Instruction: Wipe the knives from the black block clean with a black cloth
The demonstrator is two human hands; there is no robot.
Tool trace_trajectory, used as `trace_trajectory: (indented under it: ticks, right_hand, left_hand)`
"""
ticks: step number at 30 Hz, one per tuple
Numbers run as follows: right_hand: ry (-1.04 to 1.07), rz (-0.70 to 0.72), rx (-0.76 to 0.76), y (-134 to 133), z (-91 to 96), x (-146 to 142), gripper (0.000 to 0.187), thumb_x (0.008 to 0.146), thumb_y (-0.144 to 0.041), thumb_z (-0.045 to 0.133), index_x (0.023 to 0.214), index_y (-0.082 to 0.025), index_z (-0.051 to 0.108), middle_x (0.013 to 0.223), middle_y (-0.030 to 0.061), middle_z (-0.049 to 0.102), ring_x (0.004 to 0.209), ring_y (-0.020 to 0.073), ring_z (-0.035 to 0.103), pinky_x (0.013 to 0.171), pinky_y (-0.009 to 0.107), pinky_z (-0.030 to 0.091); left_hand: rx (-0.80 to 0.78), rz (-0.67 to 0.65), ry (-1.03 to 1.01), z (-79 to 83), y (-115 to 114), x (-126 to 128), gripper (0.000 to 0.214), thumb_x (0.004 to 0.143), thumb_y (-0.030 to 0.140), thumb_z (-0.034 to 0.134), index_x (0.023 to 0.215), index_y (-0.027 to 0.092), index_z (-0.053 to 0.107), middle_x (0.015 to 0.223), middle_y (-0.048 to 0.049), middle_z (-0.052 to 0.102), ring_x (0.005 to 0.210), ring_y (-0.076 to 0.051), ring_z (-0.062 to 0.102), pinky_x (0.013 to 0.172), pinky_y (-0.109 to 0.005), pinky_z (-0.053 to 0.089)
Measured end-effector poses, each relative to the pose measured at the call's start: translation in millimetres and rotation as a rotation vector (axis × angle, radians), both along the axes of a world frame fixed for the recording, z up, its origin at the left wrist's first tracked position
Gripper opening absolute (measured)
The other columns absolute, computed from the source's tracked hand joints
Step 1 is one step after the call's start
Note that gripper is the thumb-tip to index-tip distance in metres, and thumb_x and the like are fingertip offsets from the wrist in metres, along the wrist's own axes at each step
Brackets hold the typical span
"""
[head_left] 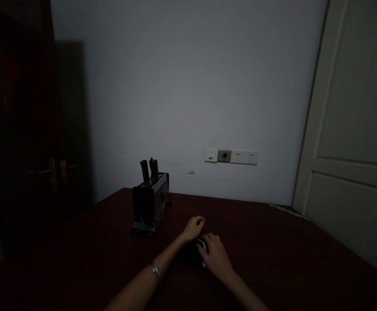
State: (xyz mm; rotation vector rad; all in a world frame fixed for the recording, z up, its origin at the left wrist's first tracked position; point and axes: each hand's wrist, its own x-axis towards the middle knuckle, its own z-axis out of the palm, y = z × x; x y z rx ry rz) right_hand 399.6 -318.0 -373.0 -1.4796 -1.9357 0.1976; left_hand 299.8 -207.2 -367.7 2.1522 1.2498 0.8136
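Observation:
Low on the dark red table lies a small black object with a pale curved edge point(191, 254); its kind is too dark to tell. My right hand point(218, 258) curves over its right side, fingers and thumb gripping the pale edge. Just beyond the object is my left hand point(193, 228), its fingers curled together in a pinch. Whatever the left fingertips hold, if anything, is too small to make out. A silver bracelet point(155, 270) circles my left wrist.
A dark knife block point(144, 207) with several black handles point(145, 170) stands on the table point(266, 255), left of my hands. Behind is a pale wall with sockets point(243, 157). A light door point(353, 129) rises at right, a dark door with a handle point(52, 175) at left.

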Motion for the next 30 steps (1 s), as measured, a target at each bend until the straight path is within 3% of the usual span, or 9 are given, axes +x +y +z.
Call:
trace_trajectory:
  ticks: [7,20,26,30]
  right_hand:
    - [-0.090,-0.033,-0.034,1,-4.2,-5,0.026,0.080,-0.028,0.044,0.094,-0.018,0.064,0.102,0.0106,0.058,0.096,0.0255,0.049,0.080,0.034,0.035]
    - [0.028,0.047,0.017,2,-9.7,-4,0.024,0.078,-0.023,0.046,0.090,-0.015,0.064,0.095,0.0103,0.062,0.092,0.0220,0.055,0.082,0.030,0.038]
    - [0.276,0.081,0.000,7,-8.9,-2,0.022,0.074,-0.027,0.049,0.083,-0.016,0.066,0.082,0.0073,0.067,0.076,0.0202,0.061,0.072,0.029,0.043]
    - [0.627,0.028,0.031,16,-7.7,5,0.023,0.067,-0.037,0.057,0.075,-0.016,0.065,0.072,0.0051,0.067,0.070,0.0199,0.061,0.064,0.028,0.045]
  left_hand:
    - [0.007,0.013,-0.077,-4.8,1,-5,0.032,0.076,0.020,0.043,0.100,0.017,0.063,0.107,-0.0085,0.062,0.101,-0.018,0.056,0.091,-0.027,0.041]
    - [-0.003,0.050,-0.217,-2.9,-11,-12,0.033,0.068,0.005,0.039,0.084,0.014,0.067,0.087,-0.0065,0.068,0.086,-0.014,0.061,0.082,-0.026,0.046]
    - [-0.061,0.020,-0.280,7.3,-17,-19,0.031,0.068,0.006,0.040,0.084,0.009,0.067,0.080,-0.0070,0.067,0.076,-0.014,0.061,0.074,-0.026,0.046]
    - [-0.136,-0.053,-0.310,13.7,-16,-26,0.022,0.070,0.014,0.048,0.079,0.009,0.068,0.072,-0.0041,0.066,0.071,-0.014,0.059,0.069,-0.023,0.044]
